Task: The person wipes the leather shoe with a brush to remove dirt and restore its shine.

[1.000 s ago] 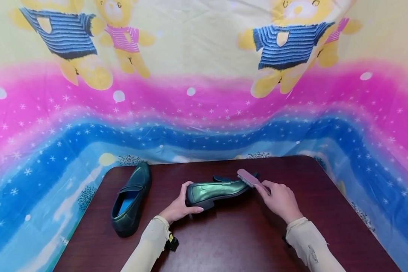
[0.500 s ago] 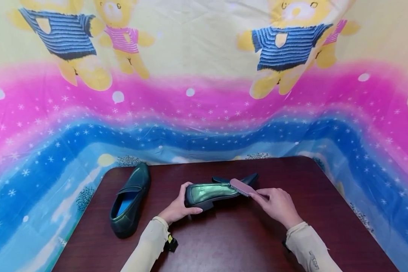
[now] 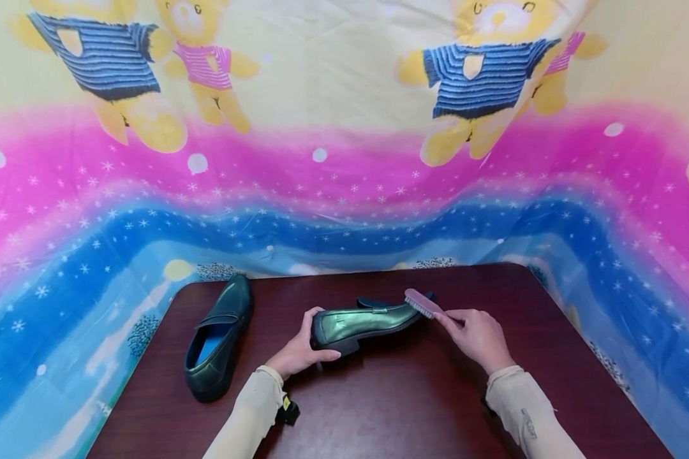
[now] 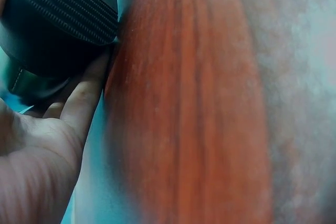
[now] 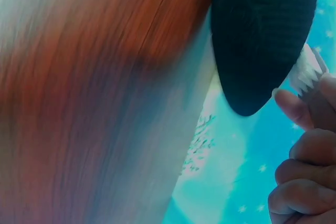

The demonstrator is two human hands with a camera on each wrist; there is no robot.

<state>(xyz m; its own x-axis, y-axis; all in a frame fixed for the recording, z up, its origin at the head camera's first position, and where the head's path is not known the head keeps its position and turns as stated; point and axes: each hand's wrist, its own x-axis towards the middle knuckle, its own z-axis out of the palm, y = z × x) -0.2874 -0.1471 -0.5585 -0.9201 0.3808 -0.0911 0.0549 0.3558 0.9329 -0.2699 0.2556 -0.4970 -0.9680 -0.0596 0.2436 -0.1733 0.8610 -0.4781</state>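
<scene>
The brush (image 3: 421, 303) shifts toeward, pinched in the right hand (image 3: 480, 338); I see the shoe (image 3: 353, 324), gripped by the left hand (image 3: 302, 349), pointing right, long axis crosswise.

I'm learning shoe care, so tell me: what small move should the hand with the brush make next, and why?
I'd probably draw the pink brush from the toe toward the heel of the held shoe: the right hand has the bristles by the toe, and the left hand grips the heel end, which should steady the shoe.
</scene>
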